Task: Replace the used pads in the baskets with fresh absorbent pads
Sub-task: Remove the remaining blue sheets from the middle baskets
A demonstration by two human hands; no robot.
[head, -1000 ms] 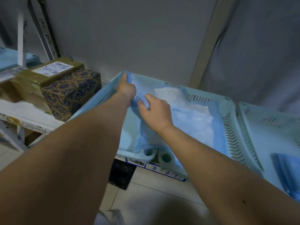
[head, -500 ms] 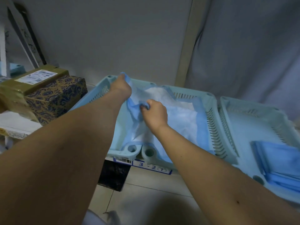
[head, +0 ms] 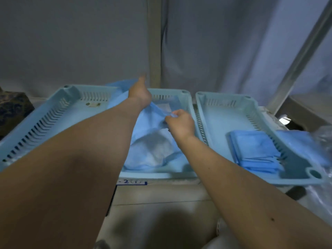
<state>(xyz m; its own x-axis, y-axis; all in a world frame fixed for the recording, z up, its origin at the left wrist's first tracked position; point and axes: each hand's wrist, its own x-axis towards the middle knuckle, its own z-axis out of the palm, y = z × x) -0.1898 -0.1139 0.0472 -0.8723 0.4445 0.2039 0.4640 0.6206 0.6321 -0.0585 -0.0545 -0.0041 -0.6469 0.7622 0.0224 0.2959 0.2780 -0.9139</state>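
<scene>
Both hands work inside the left basket (head: 45, 121), a pale blue slotted tray lying from about 9 o'clock to the centre of the view. Stretched toward 12 o'clock, the left hand (head: 139, 92) grips the far edge of the blue absorbent pad (head: 152, 146) and lifts it above the basket's back rim; its fingertips are hidden behind the fabric. At the centre, the right hand (head: 180, 123) has its fingers curled round a bunched fold of the same pad, pinching it just beside the basket's right wall. Between the two hands the pad hangs slack, its whiter quilted middle sagging onto the basket floor toward 6 o'clock.

Touching or nearly touching that tray's right side, the right basket (head: 224, 119) sits at 3 o'clock. A stack of folded pads (head: 255, 151) lies in its near right part. More blue material (head: 301, 142) shows just outside that basket's right wall. A patterned box (head: 14, 106) stands at 9 o'clock, beside the left basket. Below the baskets, at 6 o'clock, a label (head: 132, 182) reads "-2".
</scene>
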